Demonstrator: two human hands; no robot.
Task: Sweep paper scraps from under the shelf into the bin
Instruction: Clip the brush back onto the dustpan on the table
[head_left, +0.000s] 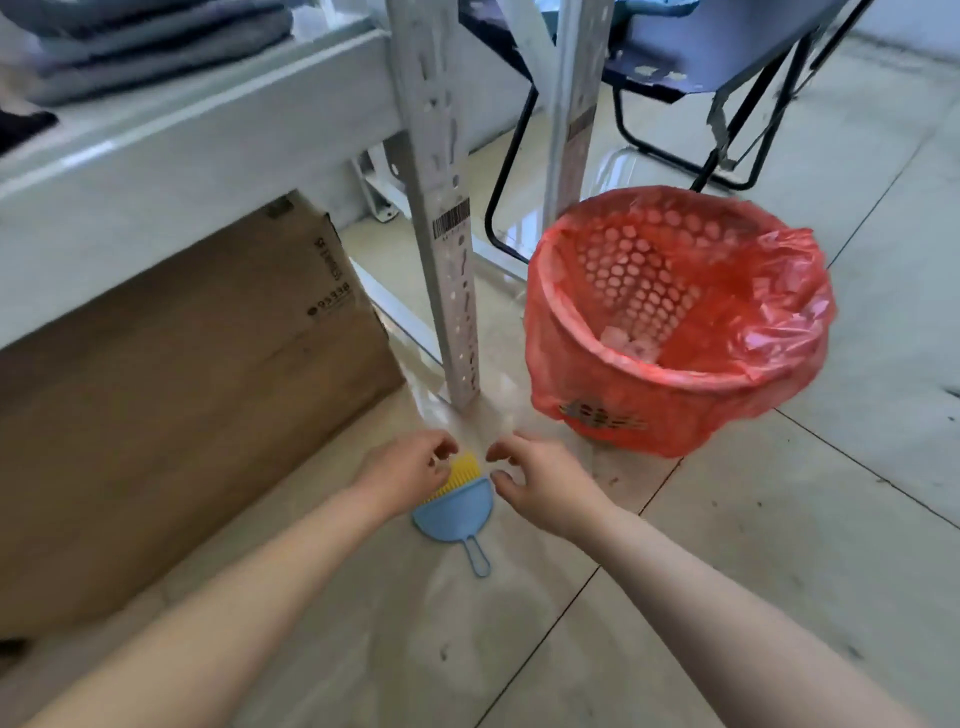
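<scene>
A small blue dustpan (457, 512) lies on the tiled floor, its thin handle pointing toward me. A yellow brush (460, 473) rests in its mouth. My left hand (410, 470) touches the brush's left side with curled fingers; whether it grips it I cannot tell. Just right of the brush my right hand (540, 480) hovers, fingers apart and empty. The red-lined bin (670, 322) stands at the right, white paper scraps (631, 343) lying in its bottom. The white shelf post (452, 291) rises just beyond both hands.
A large cardboard box (182, 389) fills the space under the white shelf (171, 156) at left. A dark folding chair (691, 88) stands behind the bin. Small specks (610, 475) lie on the tiles near the bin's base.
</scene>
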